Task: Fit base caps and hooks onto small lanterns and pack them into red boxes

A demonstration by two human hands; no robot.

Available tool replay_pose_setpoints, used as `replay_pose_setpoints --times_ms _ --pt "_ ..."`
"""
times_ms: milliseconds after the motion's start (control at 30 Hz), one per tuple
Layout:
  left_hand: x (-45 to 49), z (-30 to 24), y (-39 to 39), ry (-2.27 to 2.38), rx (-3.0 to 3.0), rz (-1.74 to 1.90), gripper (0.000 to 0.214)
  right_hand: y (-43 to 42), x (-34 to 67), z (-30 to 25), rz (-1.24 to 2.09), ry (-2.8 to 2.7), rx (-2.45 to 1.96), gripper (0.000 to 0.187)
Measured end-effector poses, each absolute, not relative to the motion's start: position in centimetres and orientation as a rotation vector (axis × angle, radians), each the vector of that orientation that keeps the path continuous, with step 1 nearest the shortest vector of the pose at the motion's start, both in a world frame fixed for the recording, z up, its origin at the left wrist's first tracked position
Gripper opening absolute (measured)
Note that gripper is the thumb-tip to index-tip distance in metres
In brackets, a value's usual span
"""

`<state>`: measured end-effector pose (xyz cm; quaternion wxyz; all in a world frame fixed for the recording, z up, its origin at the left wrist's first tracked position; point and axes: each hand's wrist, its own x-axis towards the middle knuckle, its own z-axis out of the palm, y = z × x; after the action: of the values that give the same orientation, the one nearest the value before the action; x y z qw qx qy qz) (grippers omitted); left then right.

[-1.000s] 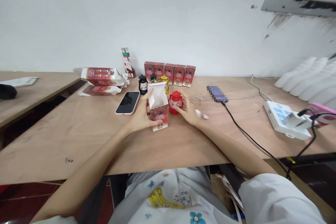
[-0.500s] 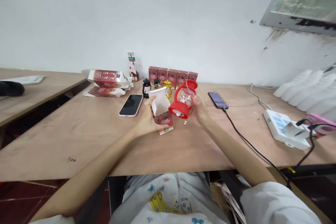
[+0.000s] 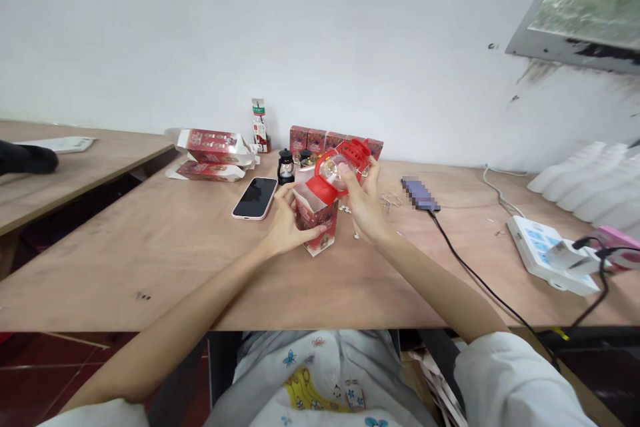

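Closed around a small red printed cardboard box (image 3: 316, 215), my left hand (image 3: 289, 223) holds it near the middle of the table. The box's top is open, with its white inner flap raised. My right hand (image 3: 366, 207) grips a red toy lantern (image 3: 324, 188) with a clear globe. The lantern is tilted, its base at the mouth of the box and its cap up to the right. Behind the box stand small black lanterns (image 3: 285, 167); others there are partly hidden. Tiny white pieces (image 3: 345, 209) lie beside the box.
Several red boxes (image 3: 315, 140) stand along the wall. Opened cartons (image 3: 213, 147) lie at the back left, near a phone (image 3: 255, 198). On the right are a second phone (image 3: 420, 193) on a black cable, a power strip (image 3: 550, 257) and stacked white forms (image 3: 590, 177).
My right hand has moved the red lantern left, bringing its base down from beside the box to the box's open top. The left hand still holds the box.
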<state>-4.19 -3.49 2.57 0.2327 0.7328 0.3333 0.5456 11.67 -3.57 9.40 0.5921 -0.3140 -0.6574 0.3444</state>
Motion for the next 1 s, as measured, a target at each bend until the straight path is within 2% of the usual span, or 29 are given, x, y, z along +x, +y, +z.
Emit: replay_pose_setpoints --times_ms 167,333,467,633,800,900,1000 --pt "-4.0 2.0 -3.6 0.893 2.126 1.612 0.081 -3.3 12.5 9.4 0.717 -1.611 -0.745 0.070" --pt "-4.1 1.6 -3.4 0.841 2.134 1.616 0.083 -3.9 13.2 10.2 0.505 -1.933 -0.757 0.066" --pt "-4.1 1.4 -3.1 0.824 2.121 1.632 0.086 -4.2 13.4 11.3 0.419 -2.076 -0.822 0.058" --pt "-4.2 1.5 -3.4 0.810 2.119 1.599 0.093 -2.8 13.4 11.6 0.420 -2.134 -0.987 0.033" --pt "-4.5 1.3 -3.4 0.867 2.251 1.515 0.100 -2.0 13.7 11.4 0.336 -2.333 -0.939 0.017" --pt "-4.7 0.7 -3.1 0.896 2.326 1.550 0.100 -2.1 14.0 11.6 0.344 -2.406 -0.864 0.017" --pt "-5.0 0.4 -2.9 0.842 2.352 1.591 0.089 -2.0 14.6 11.7 0.507 -2.248 -0.754 0.021"
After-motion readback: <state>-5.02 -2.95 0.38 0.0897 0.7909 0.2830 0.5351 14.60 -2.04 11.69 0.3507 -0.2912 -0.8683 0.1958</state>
